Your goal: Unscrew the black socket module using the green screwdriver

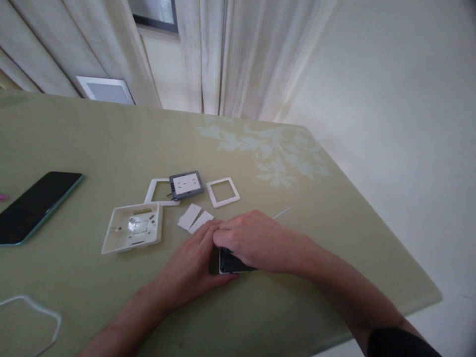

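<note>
A black square module with a thin white edge, which looks like the back of a wall switch or socket, lies low over the table, mostly hidden by my hands. My left hand grips it from the left, thumb along the near edge and fingers at the far edge. My right hand lies across its top, fingers curled onto it; the fingertips are hidden. Just beyond lie two white rectangular plates. Further off are a grey-backed socket panel and a slim white square frame.
A white wall box stands left of my hands, touching another white frame. At far left lie a black phone and a white cable. A thin white stick lies right. The table edge slopes down the right side.
</note>
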Demonstrator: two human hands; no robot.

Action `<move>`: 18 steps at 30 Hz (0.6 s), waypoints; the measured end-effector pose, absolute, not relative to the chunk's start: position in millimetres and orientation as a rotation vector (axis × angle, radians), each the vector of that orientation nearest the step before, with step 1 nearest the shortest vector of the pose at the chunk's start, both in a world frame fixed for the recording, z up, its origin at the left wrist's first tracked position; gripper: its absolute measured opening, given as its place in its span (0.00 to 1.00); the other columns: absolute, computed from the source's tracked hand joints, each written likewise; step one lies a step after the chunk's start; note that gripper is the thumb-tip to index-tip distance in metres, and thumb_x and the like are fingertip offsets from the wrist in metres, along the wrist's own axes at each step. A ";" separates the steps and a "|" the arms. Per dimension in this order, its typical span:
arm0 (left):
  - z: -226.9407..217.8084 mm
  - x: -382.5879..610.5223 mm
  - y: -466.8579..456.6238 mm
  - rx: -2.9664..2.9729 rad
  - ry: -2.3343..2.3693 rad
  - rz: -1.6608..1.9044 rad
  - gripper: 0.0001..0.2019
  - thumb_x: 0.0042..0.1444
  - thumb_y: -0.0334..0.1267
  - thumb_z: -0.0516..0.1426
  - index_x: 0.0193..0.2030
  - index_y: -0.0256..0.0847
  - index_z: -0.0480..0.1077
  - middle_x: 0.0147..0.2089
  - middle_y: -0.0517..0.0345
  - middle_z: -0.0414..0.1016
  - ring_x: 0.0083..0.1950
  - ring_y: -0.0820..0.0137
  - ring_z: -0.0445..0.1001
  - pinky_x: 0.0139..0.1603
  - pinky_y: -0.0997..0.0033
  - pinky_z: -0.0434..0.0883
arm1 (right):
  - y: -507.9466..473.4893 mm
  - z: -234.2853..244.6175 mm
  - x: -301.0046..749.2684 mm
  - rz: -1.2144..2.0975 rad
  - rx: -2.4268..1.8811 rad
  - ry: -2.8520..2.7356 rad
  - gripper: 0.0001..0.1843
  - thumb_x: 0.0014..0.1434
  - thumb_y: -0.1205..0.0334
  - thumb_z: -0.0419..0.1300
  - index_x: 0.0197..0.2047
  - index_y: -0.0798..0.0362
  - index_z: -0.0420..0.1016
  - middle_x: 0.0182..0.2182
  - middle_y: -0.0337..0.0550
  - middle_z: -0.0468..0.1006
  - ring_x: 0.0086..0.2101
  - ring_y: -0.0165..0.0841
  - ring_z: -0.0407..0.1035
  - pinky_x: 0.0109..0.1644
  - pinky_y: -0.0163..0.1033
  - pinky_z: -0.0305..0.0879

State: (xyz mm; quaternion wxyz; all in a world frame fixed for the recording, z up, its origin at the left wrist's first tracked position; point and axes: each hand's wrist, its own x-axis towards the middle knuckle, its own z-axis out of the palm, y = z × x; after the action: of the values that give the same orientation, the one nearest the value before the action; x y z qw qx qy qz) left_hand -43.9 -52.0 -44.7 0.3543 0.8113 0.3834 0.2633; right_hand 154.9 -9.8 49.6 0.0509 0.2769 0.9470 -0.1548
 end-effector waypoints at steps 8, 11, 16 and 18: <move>-46.9 -43.2 -51.1 2.084 0.991 0.662 0.28 0.59 0.44 0.71 0.62 0.49 0.65 0.60 0.49 0.76 0.60 0.51 0.77 0.58 0.49 0.78 | -9.3 49.6 156.6 -0.473 0.786 2.873 0.05 0.67 0.72 0.66 0.43 0.54 0.82 0.42 0.44 0.87 0.40 0.37 0.79 0.35 0.41 0.58; -45.6 -43.3 -51.5 2.090 0.997 0.655 0.31 0.59 0.42 0.71 0.65 0.49 0.63 0.61 0.48 0.75 0.62 0.50 0.77 0.60 0.49 0.78 | -9.3 51.8 157.4 -0.486 0.816 2.837 0.06 0.66 0.73 0.65 0.43 0.54 0.82 0.42 0.45 0.87 0.40 0.38 0.79 0.35 0.42 0.57; -45.9 -43.3 -52.5 2.102 1.004 0.662 0.28 0.60 0.44 0.70 0.62 0.47 0.65 0.59 0.48 0.76 0.59 0.51 0.78 0.58 0.49 0.79 | -6.2 49.8 156.5 -0.533 0.806 2.822 0.06 0.65 0.74 0.64 0.41 0.55 0.82 0.43 0.48 0.87 0.42 0.39 0.79 0.38 0.40 0.61; -46.4 -43.2 -52.0 2.103 1.006 0.669 0.27 0.59 0.44 0.71 0.61 0.47 0.66 0.58 0.47 0.77 0.58 0.51 0.79 0.56 0.49 0.79 | -5.5 48.4 155.8 -0.556 0.818 2.820 0.06 0.65 0.73 0.64 0.41 0.55 0.83 0.43 0.48 0.87 0.42 0.40 0.79 0.38 0.41 0.62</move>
State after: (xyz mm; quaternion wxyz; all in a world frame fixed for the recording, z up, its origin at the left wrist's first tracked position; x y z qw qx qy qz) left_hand -43.2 -52.0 -46.4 0.3507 0.8120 0.3885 0.2585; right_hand 155.8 -5.5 48.4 0.0765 0.2728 0.9409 -0.1854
